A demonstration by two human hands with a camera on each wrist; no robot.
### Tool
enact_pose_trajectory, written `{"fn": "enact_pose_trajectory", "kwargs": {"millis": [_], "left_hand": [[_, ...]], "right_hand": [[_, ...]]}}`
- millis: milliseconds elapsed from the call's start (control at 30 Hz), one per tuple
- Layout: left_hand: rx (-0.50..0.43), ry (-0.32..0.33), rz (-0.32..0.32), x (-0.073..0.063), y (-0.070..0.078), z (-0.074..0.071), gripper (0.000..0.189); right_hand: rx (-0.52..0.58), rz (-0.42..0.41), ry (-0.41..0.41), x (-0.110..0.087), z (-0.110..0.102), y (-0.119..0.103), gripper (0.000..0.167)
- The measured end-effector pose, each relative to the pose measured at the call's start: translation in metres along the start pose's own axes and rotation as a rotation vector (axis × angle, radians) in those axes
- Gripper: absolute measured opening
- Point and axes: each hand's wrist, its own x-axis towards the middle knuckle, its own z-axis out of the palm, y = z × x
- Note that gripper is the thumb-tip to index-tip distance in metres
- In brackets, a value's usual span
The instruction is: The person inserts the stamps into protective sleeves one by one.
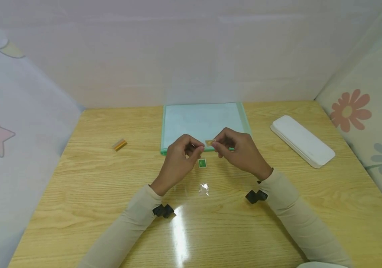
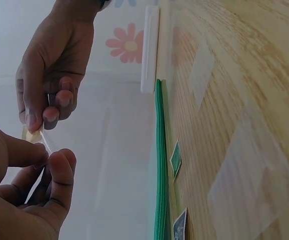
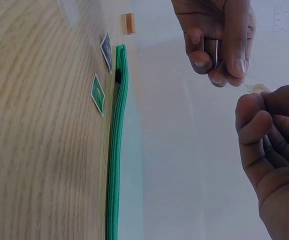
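Observation:
Above the near edge of a pale zip folder (image 1: pixel 204 123), my two hands work close together. My right hand (image 1: pixel 241 149) pinches a small brownish-yellow stamp (image 1: pixel 210 143) between thumb and forefinger. With thumb and forefinger, my left hand (image 1: pixel 180 158) pinches the edge of a thin clear plastic sleeve (image 2: pixel 46 142), which stretches toward the stamp. How far the stamp sits inside the sleeve I cannot tell. On the table just below the hands lies a green stamp (image 1: pixel 202 163). A dark stamp (image 3: pixel 106 50) lies near it, hidden behind my left hand in the head view.
More clear plastic sleeves (image 2: pixel 254 175) lie flat on the wooden table (image 1: pixel 93 193) nearer my body. Left of the folder is a small orange and brown striped block (image 1: pixel 119 144). A white oblong case (image 1: pixel 302 141) stands at the right. Fabric walls enclose the back and sides.

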Motion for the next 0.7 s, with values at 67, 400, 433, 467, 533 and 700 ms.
{"fn": "enact_pose_trajectory", "kwargs": {"millis": [67,400,433,467,533,700], "left_hand": [[0.003,0.005,-0.001,0.0002,-0.0002,0.0003,0.010],[-0.014,0.024,-0.032,0.0007,-0.0003,0.0010,0.008],[-0.016,0.025,-0.035,0.0007,-0.0004,0.0011,0.007],[-0.018,0.026,-0.034,0.0005,-0.0004,0.0012,0.007],[-0.028,0.028,-0.036,0.0005,-0.0009,0.0015,0.007],[-0.046,0.033,-0.040,0.0001,-0.0021,0.0020,0.006]], "right_hand": [[-0.022,-0.010,-0.007,0.0004,-0.0005,-0.0003,0.003],[-0.108,-0.070,-0.022,0.0032,-0.0022,-0.0014,0.003],[-0.111,-0.074,-0.022,0.0035,-0.0023,-0.0013,0.004],[-0.112,-0.077,-0.022,0.0038,-0.0026,-0.0016,0.005],[-0.111,-0.079,-0.026,0.0041,-0.0032,-0.0023,0.006],[-0.116,-0.077,-0.041,0.0045,-0.0048,-0.0035,0.006]]}}
